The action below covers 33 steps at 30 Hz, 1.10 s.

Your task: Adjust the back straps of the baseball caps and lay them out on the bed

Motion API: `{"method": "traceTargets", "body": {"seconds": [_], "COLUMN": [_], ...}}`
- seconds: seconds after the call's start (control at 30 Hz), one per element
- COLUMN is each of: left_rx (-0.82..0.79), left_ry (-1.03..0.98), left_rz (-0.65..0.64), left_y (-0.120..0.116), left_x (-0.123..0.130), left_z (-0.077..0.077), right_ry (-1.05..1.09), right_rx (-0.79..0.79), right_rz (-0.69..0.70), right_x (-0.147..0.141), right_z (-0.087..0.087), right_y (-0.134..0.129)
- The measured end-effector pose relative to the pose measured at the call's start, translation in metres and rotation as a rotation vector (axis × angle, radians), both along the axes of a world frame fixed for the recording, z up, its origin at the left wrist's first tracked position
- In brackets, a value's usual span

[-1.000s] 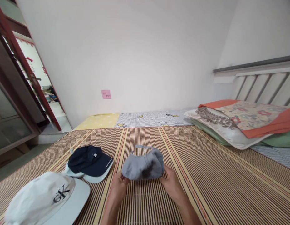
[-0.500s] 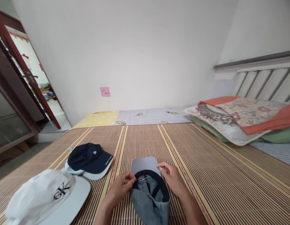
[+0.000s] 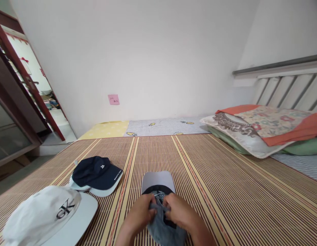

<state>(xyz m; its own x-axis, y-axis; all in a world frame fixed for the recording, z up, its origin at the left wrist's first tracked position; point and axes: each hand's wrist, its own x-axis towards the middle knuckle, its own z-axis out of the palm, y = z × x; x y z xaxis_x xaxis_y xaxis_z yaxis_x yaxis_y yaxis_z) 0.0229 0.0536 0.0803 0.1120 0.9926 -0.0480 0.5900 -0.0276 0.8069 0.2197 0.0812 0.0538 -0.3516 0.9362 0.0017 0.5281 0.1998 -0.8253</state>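
A grey baseball cap (image 3: 158, 181) lies upside down in front of me, its brim pointing away and its dark inner band showing. My left hand (image 3: 142, 210) grips the cap's fabric on the left side of the opening, fingers curled inward. On the other side my right hand (image 3: 177, 209) pinches the cloth near the middle, its fingertips inside the crown. Both hands hide much of the cap's inside. To the left sits a white cap (image 3: 45, 213) with black letters. Behind it, a navy cap (image 3: 94, 171) rests on top of a pale cap (image 3: 107, 192).
A striped bamboo mat (image 3: 212, 171) covers the bed. Stacked pillows (image 3: 232, 133) with an orange-edged floral cloth (image 3: 278, 119) lie at the right by the headboard (image 3: 288, 92). A pink note (image 3: 113, 99) is stuck to the wall; a door (image 3: 32, 85) stands at the left.
Both hands have moved from the brim's base toward me and closer together, over the cap's opening. The crown fabric is now drawn inward between them.
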Motion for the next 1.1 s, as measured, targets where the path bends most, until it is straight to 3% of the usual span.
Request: {"method": "traceTargets", "body": {"seconds": [0.1, 0.27, 0.57, 0.83, 1.1], "left_rx": [0.014, -0.015, -0.058, 0.04, 0.036], "left_ry": [-0.114, -0.378, -0.566, -0.493, -0.596], "left_rz": [0.002, -0.066, -0.163, -0.155, -0.19], "left_y": [0.006, 0.011, 0.006, -0.001, -0.004], "left_x": [-0.013, -0.032, -0.029, -0.028, -0.025], "left_z": [0.002, 0.002, 0.015, 0.028, 0.033], "right_ry": [0.178, 0.592, 1.093, 1.219, 1.239], "right_rx": [-0.048, -0.127, -0.293, -0.283, -0.236], "right_rz": [-0.023, -0.045, -0.089, -0.018, -0.196], "right_x": [-0.001, 0.008, 0.011, 0.005, 0.008], "right_z": [-0.003, 0.007, 0.015, 0.035, 0.032], "right_y": [0.01, 0.024, 0.022, 0.011, 0.013]}}
